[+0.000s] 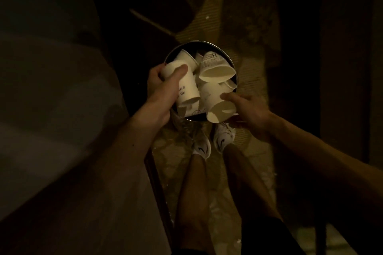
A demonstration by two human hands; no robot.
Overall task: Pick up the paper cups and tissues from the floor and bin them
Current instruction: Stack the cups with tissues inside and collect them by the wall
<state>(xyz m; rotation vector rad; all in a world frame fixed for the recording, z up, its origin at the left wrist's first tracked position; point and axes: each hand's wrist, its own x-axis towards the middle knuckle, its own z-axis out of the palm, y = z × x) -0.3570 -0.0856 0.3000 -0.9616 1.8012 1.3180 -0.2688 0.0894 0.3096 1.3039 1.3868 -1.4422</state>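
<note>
- The left hand curls round a paper cup over the left rim of the bin. The right hand pinches a second cup, thumb on top, at the near right rim.
- The bin looks heaped with loose cups, so each new cup is best pressed down into a gap before letting go.
- Release one at a time; a cup perched on the rim could roll back to the floor.

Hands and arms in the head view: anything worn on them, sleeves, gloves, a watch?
No gloves on the left hand or right hand, no sleeve on the left forearm or right forearm. No watch or ring shows, though the light is dim.
</note>
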